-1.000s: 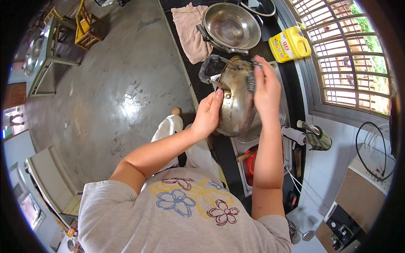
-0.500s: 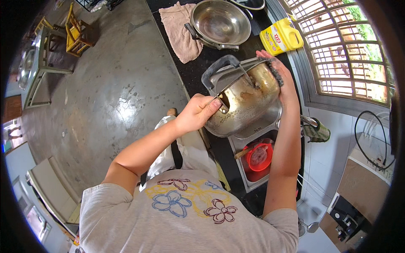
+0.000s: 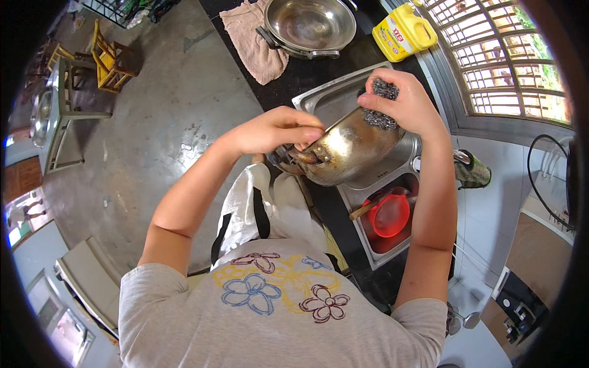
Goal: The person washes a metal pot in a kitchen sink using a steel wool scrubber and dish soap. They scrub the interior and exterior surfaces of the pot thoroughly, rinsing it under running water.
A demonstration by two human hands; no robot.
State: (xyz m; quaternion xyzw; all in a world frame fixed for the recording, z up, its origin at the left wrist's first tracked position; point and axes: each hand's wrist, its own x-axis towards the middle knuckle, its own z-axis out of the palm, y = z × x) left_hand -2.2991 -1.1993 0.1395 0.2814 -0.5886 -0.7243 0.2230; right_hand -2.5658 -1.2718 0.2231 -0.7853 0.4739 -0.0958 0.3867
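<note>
A stained steel pot (image 3: 353,150) is held tilted over the double sink, its outer side facing me. My left hand (image 3: 282,132) pinches its rim at the left, thumb and fingers closed. A pot handle (image 3: 285,158) sticks out just below that hand, partly hidden. In my right hand (image 3: 402,101) is a grey steel wool scrubber (image 3: 381,104), gripped between thumb and fingers. The scrubber is at the pot's upper right edge; whether it touches there I cannot tell.
A steel sink (image 3: 313,98) is set in the black counter; a red strainer (image 3: 391,216) lies in its nearer basin. Beyond are a large steel pan (image 3: 310,24), a pinkish cloth (image 3: 254,43) and a yellow jug (image 3: 405,34). A green cloth (image 3: 475,172) hangs near the tap.
The pot has turned, bringing a handle down to the left below my left hand. My right hand has gone from lying along the pot's side to gripping the scrubber at its upper edge.
</note>
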